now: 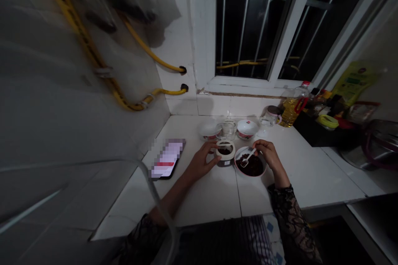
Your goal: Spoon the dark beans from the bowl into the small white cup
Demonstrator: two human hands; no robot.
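My left hand [205, 159] grips the side of a small jar [226, 159] with a pale rim, fingers and thumb around it. Dark, reddish-brown contents show through the jar's mouth. Just right of it, and close to it, stands a white bowl [236, 166] partly filled with dark red-brown food [253, 167]. Between the thumb and fingers of my right hand [266, 153] is the handle of a small white spoon [249, 156]. The spoon slants down to the left, its tip at the food in the bowl.
A lit phone [169, 159] lies to the left. Behind the jar are white bowls [247, 127] and clear glassware [228, 129]. An oil bottle [289, 112] and a dark box [311, 128] of condiments stand at the back right, near a metal pot [357, 155]. A pale hose [152, 186] crosses the left foreground.
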